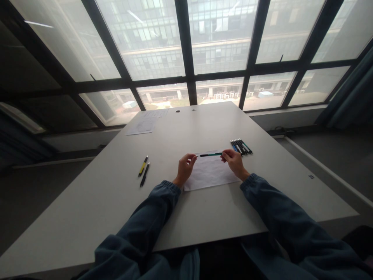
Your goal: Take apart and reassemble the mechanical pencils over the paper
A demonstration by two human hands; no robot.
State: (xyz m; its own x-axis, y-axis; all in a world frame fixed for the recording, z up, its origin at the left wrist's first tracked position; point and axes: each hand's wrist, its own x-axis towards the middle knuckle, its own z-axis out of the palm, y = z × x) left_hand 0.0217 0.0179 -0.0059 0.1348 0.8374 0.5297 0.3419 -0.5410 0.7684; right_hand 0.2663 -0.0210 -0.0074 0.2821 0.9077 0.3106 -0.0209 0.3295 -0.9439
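Note:
A slim black and green pen (211,154) is stretched level between my two hands, above a white sheet of paper (208,175). My left hand (185,167) pinches its narrow tip end between thumb and fingers. At the green end, my right hand (232,160) closes its thumb and fingers on the pen. Just beyond my right hand lies a row of several pens (241,146), mostly black with some blue, white and green parts. To the left of my left hand, a yellow and black pen (142,166) and a black pen (145,175) lie side by side.
The white table (101,202) reaches to the window wall. Printed sheets (140,123) lie at its far left. Two small dark spots, one a round disc (177,111), are near the far edge. A small dark mark (311,177) is at the right.

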